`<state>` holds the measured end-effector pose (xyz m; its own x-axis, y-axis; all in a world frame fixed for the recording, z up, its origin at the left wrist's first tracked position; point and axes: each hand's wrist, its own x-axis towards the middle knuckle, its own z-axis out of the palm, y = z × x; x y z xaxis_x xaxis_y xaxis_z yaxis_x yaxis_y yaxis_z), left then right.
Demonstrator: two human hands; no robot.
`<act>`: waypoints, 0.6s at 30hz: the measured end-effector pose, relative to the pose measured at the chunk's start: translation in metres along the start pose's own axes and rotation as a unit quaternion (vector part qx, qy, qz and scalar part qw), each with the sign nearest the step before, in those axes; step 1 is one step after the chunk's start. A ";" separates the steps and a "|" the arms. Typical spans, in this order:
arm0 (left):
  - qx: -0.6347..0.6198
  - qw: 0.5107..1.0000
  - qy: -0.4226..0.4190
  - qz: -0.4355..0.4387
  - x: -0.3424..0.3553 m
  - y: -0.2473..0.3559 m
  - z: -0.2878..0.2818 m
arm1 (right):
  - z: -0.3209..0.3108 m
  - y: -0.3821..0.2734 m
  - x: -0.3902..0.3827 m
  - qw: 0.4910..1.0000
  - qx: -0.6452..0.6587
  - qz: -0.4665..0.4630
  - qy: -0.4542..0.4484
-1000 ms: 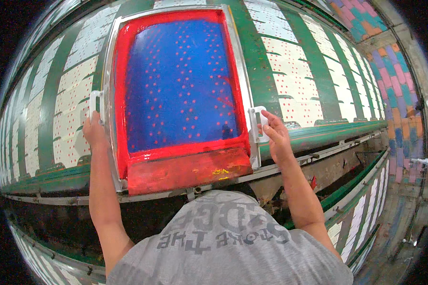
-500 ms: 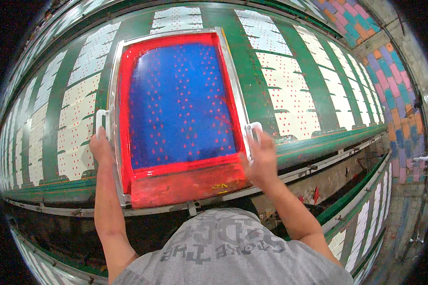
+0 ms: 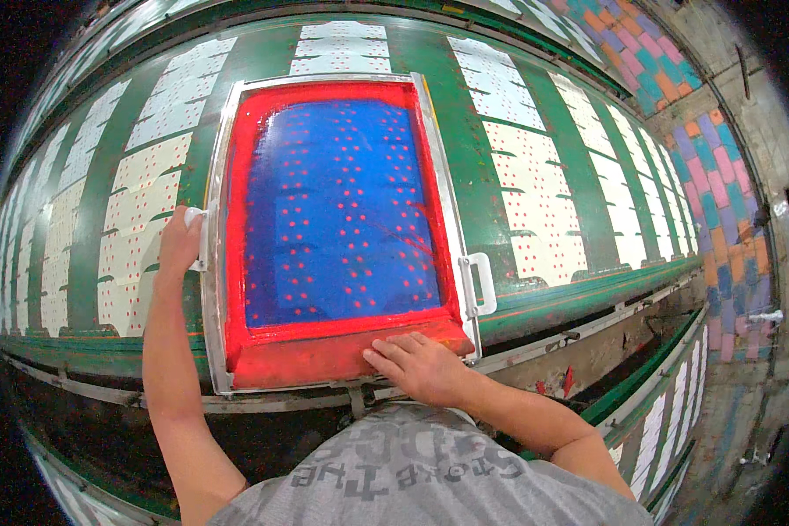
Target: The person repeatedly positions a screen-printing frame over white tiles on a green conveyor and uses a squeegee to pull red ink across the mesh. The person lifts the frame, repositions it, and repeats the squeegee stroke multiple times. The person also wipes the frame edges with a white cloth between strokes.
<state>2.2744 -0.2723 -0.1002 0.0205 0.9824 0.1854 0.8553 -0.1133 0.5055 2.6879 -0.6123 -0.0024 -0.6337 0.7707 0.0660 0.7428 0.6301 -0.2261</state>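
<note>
A metal-framed printing screen (image 3: 342, 210), with a blue mesh dotted red inside a red, ink-smeared border, lies on a long green table. My left hand (image 3: 181, 237) is closed on the white handle (image 3: 198, 223) at its left side. My right hand (image 3: 419, 370) rests with fingers extended on the red strip (image 3: 280, 364) along the screen's near end. The white handle (image 3: 482, 282) on the right side is free of my hand.
Rows of pale panels printed with red dots (image 3: 526, 202) line the green table (image 3: 465, 175) on both sides. Other such tables run beyond and behind me. A concrete floor (image 3: 745, 394) with patches of coloured bricks (image 3: 710, 175) lies to the right, and a metal rail runs along the near edge.
My right hand has let go of the right handle and moved down and left onto the red strip. The screen sits lower in the view; my left hand still holds its handle.
</note>
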 end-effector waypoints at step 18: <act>-0.041 0.999 -0.009 0.032 -0.003 -0.003 0.004 | -0.054 0.147 0.124 0.943 0.106 0.268 0.166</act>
<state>2.2739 -0.2742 -0.1060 0.0836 0.9752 0.2050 0.8064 -0.1870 0.5610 2.7297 -0.4193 0.0248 -0.0519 0.9823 0.1800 0.8554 0.1368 -0.4996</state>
